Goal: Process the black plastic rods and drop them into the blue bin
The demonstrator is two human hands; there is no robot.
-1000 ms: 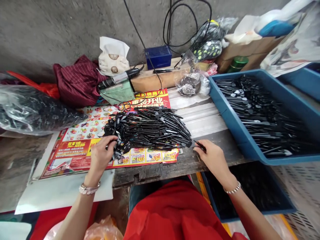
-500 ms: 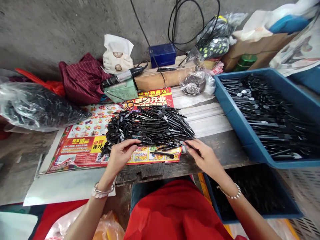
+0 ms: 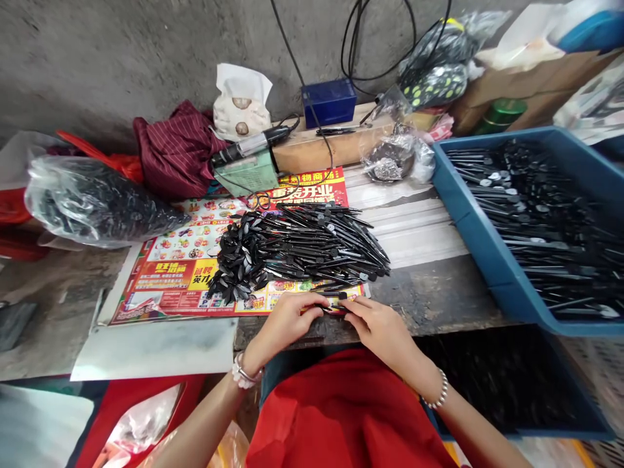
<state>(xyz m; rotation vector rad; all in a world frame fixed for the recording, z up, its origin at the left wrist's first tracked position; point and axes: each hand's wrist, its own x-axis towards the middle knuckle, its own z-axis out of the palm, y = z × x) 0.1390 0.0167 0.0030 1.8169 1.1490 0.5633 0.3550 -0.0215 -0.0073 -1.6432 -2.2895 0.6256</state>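
My left hand (image 3: pixel 294 318) pinches a small slim black piece near the table's front edge, thumb against forefinger. Close to its right, my right hand (image 3: pixel 380 323) has its fingertips closed on a thin black stick-like part (image 3: pixel 336 308). The two pieces meet or nearly meet between the hands; the fingers partly hide them. Just beyond lies a pile of long thin black sticks (image 3: pixel 322 244), some with a flat round tab. At its left end are many small black leaf-shaped pieces (image 3: pixel 238 253). Both piles rest on a printed flyer (image 3: pixel 170 286).
A blue bin (image 3: pixel 468 227) full of similar black sticks stands at the right, with another blue tray (image 3: pixel 517 429) below it. At the left lies a clear bag (image 3: pixel 102 201) of black parts. Behind are a green box (image 3: pixel 248 172), a dark blue box (image 3: pixel 330 104) and a tissue pack (image 3: pixel 242 107).
My hands have come together in front of the pile; they were apart at its two sides. My left hand moved right, and my right hand moved slightly left and nearer. The view shifted a little.
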